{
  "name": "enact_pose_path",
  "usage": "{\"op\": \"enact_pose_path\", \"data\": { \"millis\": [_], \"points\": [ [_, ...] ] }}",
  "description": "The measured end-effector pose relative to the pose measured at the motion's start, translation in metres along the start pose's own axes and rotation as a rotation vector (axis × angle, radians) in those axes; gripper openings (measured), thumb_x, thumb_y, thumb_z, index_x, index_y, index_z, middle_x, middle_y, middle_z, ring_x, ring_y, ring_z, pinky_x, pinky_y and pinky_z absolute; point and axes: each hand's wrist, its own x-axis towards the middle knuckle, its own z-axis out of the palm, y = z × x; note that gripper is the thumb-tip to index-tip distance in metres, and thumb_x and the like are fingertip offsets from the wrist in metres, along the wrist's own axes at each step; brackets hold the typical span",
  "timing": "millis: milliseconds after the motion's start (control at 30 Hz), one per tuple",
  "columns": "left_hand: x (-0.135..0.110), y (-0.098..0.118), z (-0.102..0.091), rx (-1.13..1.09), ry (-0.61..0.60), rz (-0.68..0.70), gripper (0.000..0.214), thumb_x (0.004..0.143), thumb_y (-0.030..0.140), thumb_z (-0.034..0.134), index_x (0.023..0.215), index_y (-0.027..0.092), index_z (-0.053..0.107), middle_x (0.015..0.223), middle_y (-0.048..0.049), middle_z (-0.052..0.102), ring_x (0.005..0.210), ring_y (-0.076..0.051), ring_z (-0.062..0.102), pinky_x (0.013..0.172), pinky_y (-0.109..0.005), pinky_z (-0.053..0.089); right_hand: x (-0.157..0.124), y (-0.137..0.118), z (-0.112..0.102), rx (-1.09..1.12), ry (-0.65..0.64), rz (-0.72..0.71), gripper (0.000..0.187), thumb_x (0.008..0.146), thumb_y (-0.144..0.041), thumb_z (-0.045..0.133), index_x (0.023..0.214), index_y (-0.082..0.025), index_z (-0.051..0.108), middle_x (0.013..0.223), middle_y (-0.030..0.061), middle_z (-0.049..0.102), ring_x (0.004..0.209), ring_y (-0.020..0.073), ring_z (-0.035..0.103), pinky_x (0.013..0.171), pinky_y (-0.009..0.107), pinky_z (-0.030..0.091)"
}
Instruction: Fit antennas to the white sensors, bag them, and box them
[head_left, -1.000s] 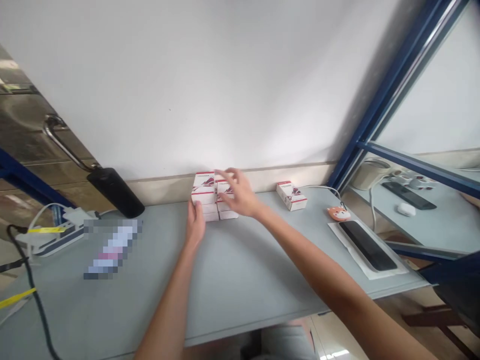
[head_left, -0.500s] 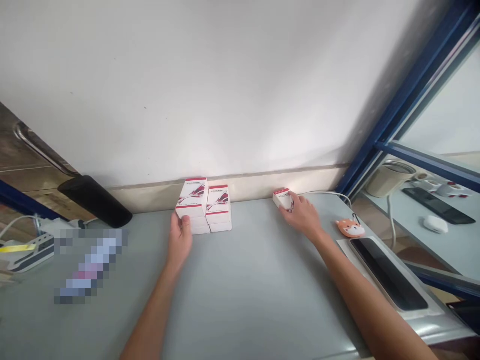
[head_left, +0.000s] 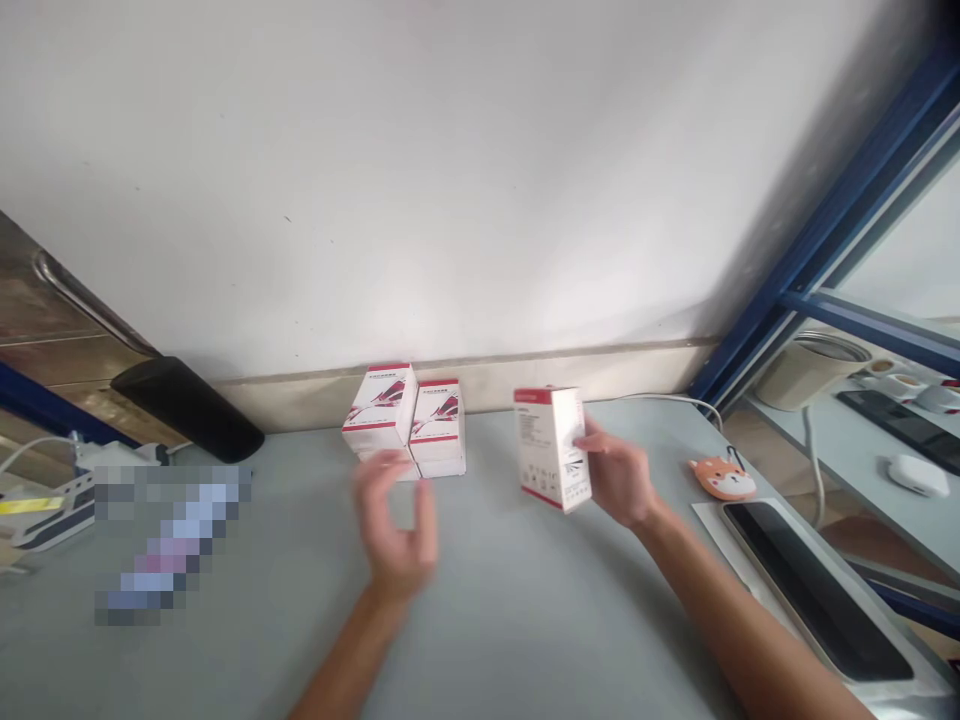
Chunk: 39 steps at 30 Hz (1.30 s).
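Observation:
In my right hand (head_left: 619, 470) is a white carton with red edges (head_left: 541, 445), held upright above the table with its printed back and side turned to me. My left hand (head_left: 394, 520) is slightly blurred, its thumb and fingers curved apart with nothing between them. It hovers just in front of the stacked cartons. Two piles of matching cartons stand side by side near the wall: the left pile (head_left: 380, 400) rises higher than the right pile (head_left: 437, 412). My left fingers hide part of the left pile's lower front.
A black cylindrical object (head_left: 187, 408) and a white power strip (head_left: 64, 515) lie at the left. To the right are an orange animal-faced case (head_left: 724, 477) and a dark-screened device (head_left: 817, 590). A blue frame (head_left: 810, 250) borders the right side, with a beige container (head_left: 814, 370) beyond it.
My right hand has lifted the carton off the table near the wall, turned it upright and brought it left and nearer. My left hand has let go of the left pile and moved right and nearer.

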Motion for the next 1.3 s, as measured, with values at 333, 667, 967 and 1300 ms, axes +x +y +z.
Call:
{"op": "enact_pose_path", "data": {
  "millis": [333, 667, 967, 1300],
  "points": [
    [-0.031, 0.022, 0.025, 0.053, -0.437, 0.107, 0.057, 0.094, 0.020, 0.073, 0.142, 0.032, 0.046, 0.148, -0.0150, 0.052, 0.135, -0.031, 0.061, 0.106, -0.051, 0.056, -0.028, 0.013, 0.055, -0.651, 0.042, -0.098, 0.057, 0.101, -0.043, 0.066, 0.153, -0.032, 0.048, 0.152, 0.0088, 0.060, 0.135, 0.0283, 0.059, 0.114, 0.048, 0.050],
    [-0.021, 0.017, 0.018, 0.095, -0.500, 0.218, 0.037, 0.089, 0.006, 0.071, 0.116, 0.028, 0.059, 0.150, -0.0130, 0.048, 0.134, -0.031, 0.062, 0.105, -0.051, 0.060, -0.013, 0.020, 0.022, -0.355, 0.160, -0.084, 0.032, 0.102, -0.052, 0.059, 0.107, -0.023, 0.074, 0.099, 0.0043, 0.075, 0.085, 0.0212, 0.068, 0.075, 0.035, 0.057],
    [-0.020, 0.024, 0.016, 0.121, -0.504, 0.395, 0.063, 0.085, 0.000, 0.071, 0.138, 0.028, 0.052, 0.151, -0.0173, 0.043, 0.141, -0.032, 0.056, 0.107, -0.049, 0.060, -0.013, 0.022, 0.035, -0.602, 0.329, -0.220, 0.031, 0.108, -0.036, 0.052, 0.137, -0.033, 0.061, 0.115, 0.0052, 0.064, 0.089, 0.0182, 0.066, 0.072, 0.033, 0.059],
    [-0.022, 0.027, 0.019, 0.204, -0.398, 0.324, 0.088, 0.085, 0.009, 0.076, 0.162, 0.025, 0.037, 0.144, -0.0163, 0.063, 0.132, -0.031, 0.066, 0.107, -0.043, 0.060, -0.021, -0.013, 0.019, -1.090, -0.026, -0.808, 0.023, 0.078, -0.008, 0.050, 0.086, -0.022, 0.067, 0.124, 0.0099, 0.063, 0.123, 0.0349, 0.059, 0.098, 0.055, 0.052]
  ]
}}
